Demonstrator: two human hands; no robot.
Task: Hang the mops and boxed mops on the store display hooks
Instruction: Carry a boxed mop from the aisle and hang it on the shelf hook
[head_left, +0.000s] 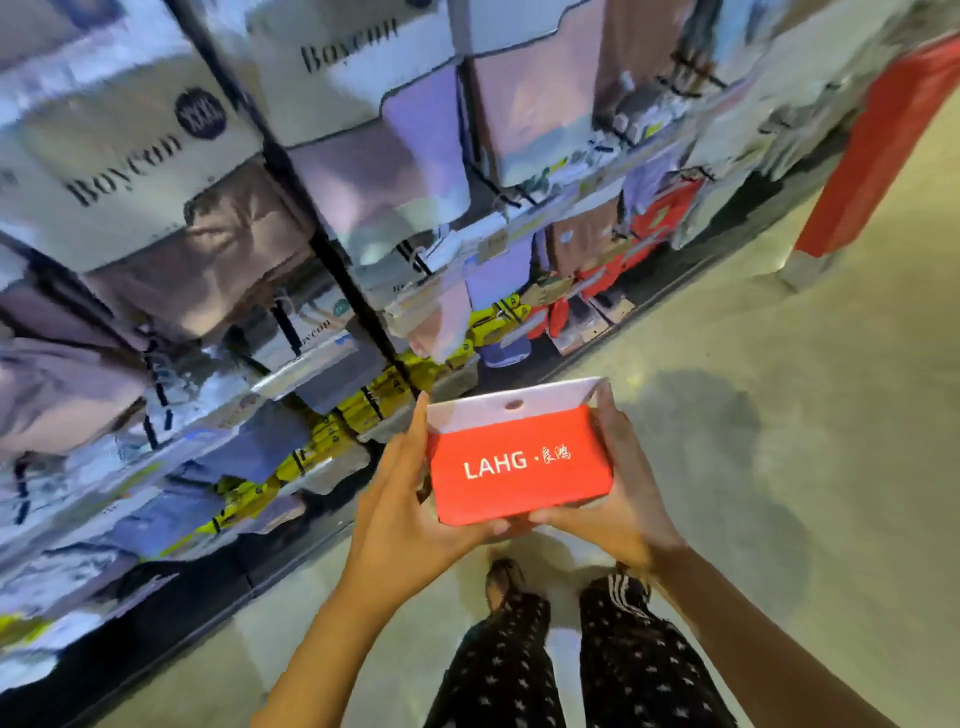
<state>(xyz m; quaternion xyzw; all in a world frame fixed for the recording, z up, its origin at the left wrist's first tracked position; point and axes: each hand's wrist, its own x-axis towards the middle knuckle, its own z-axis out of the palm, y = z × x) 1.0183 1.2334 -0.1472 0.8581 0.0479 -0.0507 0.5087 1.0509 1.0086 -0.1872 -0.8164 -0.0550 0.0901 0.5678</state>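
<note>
A red box (519, 462) with white "LAHG" lettering and a white top flap with a hang hole sits between both my hands, in front of me at waist height. My left hand (410, 493) grips its left side and bottom edge. My right hand (618, 493) holds its right side and underside. The display wall (332, 270) rises to the left, with black hooks (415, 257) carrying packaged goods. The box is apart from the hooks, out over the floor.
Rows of hanging "Boycon" packs (130, 166) in white, brown and purple fill the upper racks. Yellow packs (358, 410) and red boxes (613, 270) hang lower down. A red pillar (878, 150) stands at the right. Grey floor (779, 415) stretches right; my legs are below.
</note>
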